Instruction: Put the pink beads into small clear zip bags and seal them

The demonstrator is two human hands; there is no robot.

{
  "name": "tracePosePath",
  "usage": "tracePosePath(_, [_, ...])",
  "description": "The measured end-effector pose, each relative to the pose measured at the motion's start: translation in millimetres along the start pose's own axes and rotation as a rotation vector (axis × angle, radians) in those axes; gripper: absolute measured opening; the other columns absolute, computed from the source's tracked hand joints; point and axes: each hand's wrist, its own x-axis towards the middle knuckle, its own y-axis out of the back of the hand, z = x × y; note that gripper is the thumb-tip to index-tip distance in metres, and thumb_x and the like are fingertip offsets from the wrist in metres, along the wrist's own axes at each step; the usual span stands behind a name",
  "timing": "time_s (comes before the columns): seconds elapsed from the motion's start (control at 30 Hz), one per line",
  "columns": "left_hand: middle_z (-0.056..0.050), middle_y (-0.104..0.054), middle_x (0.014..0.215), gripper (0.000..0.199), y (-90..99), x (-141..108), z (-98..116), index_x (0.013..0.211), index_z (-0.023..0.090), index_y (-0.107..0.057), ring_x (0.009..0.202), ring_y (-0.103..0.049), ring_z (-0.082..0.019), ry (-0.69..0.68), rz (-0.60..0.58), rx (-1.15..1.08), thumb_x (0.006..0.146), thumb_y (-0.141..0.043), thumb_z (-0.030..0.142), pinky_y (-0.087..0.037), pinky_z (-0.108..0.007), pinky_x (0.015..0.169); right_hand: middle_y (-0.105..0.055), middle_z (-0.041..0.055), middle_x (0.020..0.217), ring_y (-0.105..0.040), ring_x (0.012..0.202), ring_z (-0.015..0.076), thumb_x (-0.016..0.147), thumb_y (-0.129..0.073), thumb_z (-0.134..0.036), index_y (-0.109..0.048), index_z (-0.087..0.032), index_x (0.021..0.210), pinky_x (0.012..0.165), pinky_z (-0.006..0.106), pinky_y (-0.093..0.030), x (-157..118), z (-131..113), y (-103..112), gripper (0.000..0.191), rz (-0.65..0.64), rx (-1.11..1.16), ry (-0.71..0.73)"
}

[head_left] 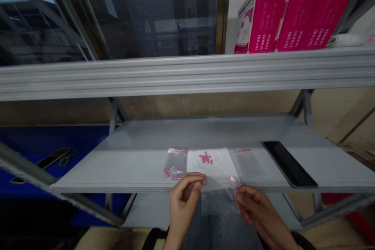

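In the head view, the white sheet (225, 164) on the bench (131, 164) is our landmark. At its near edge we hold a clear zip bag (219, 203): the fingers of our left hand (184, 195) pinch one corner, those of our right hand (256, 205) its red-striped edge. Pink beads (206, 158) lie on the sheet (a loose cluster). Left of the sheet rests a beaded bag (175, 161); right of it, a flat bag (248, 164), then, farther right, a black-screened device (288, 163).
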Motion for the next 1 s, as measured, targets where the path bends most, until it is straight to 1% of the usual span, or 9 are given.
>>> tracePosePath(0.13, [-0.007,-0.077,0.099,0.029,-3.4,-3,-2,0.104,0.020,-0.072,0.076,-0.069,-0.017,0.299,-0.014,-0.152,0.082,-0.072,0.039,-0.054,-0.026,0.068,-0.055,-0.0037,0.053,-0.043,0.045,0.0066,0.060,-0.090,-0.053,-0.068,-0.017,0.069,0.043,0.018,-0.031,-3,-3,0,0.044,-0.030,0.012,-0.020])
tracePosePath(0.2, [-0.004,-0.076,0.085,0.034,-5.4,-3,-4,0.102,0.019,-0.071,0.071,-0.067,-0.015,0.376,-0.005,-0.218,0.076,-0.078,0.038,-0.051,-0.024,0.066,-0.056,-0.0035,0.054,-0.044,0.046,0.0067,0.060,-0.090,-0.052,-0.068,-0.017,0.070,0.044,0.018,-0.032,-4,-4,0,0.043,-0.056,0.014,-0.016])
tracePosePath(0.3, [0.002,-0.069,0.065,0.030,-6.3,-3,-9,0.097,0.017,-0.070,0.065,-0.064,-0.013,0.412,0.040,-0.268,0.075,-0.078,0.036,-0.049,-0.024,0.067,-0.055,-0.0034,0.056,-0.045,0.048,0.0072,0.060,-0.090,-0.052,-0.066,-0.017,0.066,0.045,0.018,-0.034,-5,-3,1,0.043,-0.076,0.005,-0.038])
tracePosePath(0.4, [0.001,-0.068,0.067,0.030,-4.9,-4,-10,0.101,0.017,-0.068,0.063,-0.063,-0.015,0.343,0.079,-0.148,0.078,-0.073,0.035,-0.049,-0.025,0.064,-0.053,-0.0042,0.057,-0.044,0.051,0.0077,0.059,-0.090,-0.051,-0.064,-0.018,0.066,0.046,0.017,-0.033,-6,-1,0,0.043,-0.074,0.019,-0.084])
tracePosePath(0.57, [-0.004,-0.068,0.091,0.023,-7.6,-14,11,0.105,0.022,-0.068,0.072,-0.059,-0.017,-0.074,0.247,0.334,0.082,-0.067,0.023,-0.050,-0.030,0.072,-0.048,-0.0066,0.057,-0.039,0.051,0.0061,0.054,-0.092,-0.046,-0.061,-0.018,0.069,0.045,0.016,-0.026,-8,-2,-9,0.045,0.003,0.102,-0.124])
tracePosePath(0.63, [-0.002,-0.066,0.086,0.016,-14.0,-20,21,0.099,0.023,-0.067,0.072,-0.059,-0.017,-0.151,0.166,0.372,0.083,-0.064,0.019,-0.049,-0.027,0.069,-0.047,-0.0072,0.056,-0.035,0.050,0.0053,0.053,-0.092,-0.047,-0.057,-0.018,0.066,0.044,0.015,-0.023,-7,-4,-16,0.047,-0.023,0.106,-0.126])
tracePosePath(0.73, [0.002,-0.059,0.068,0.004,-26.2,-26,28,0.084,0.021,-0.061,0.061,-0.055,-0.014,-0.044,-0.064,0.270,0.085,-0.059,0.018,-0.045,-0.022,0.058,-0.042,-0.0084,0.051,-0.028,0.047,0.0048,0.057,-0.090,-0.051,-0.053,-0.018,0.063,0.043,0.016,-0.020,-5,-6,-27,0.050,-0.118,0.069,-0.125])
tracePosePath(0.83, [0.004,-0.052,0.061,0.018,-33.1,-27,26,0.070,0.021,-0.051,0.057,-0.051,-0.013,0.136,-0.190,0.155,0.086,-0.058,0.025,-0.041,-0.021,0.055,-0.044,-0.0079,0.053,-0.025,0.046,0.0039,0.060,-0.088,-0.053,-0.051,-0.018,0.064,0.041,0.016,-0.017,-3,-4,-37,0.051,-0.223,0.041,-0.101])
tracePosePath(1.0, [0.004,-0.042,0.059,0.039,-27.3,-24,18,0.063,0.022,-0.042,0.058,-0.043,-0.013,0.294,-0.257,0.077,0.090,-0.054,0.046,-0.036,-0.023,0.056,-0.042,-0.0093,0.055,-0.023,0.044,0.0033,0.065,-0.084,-0.057,-0.050,-0.020,0.069,0.038,0.017,-0.017,-4,0,-44,0.051,-0.348,0.026,-0.047])
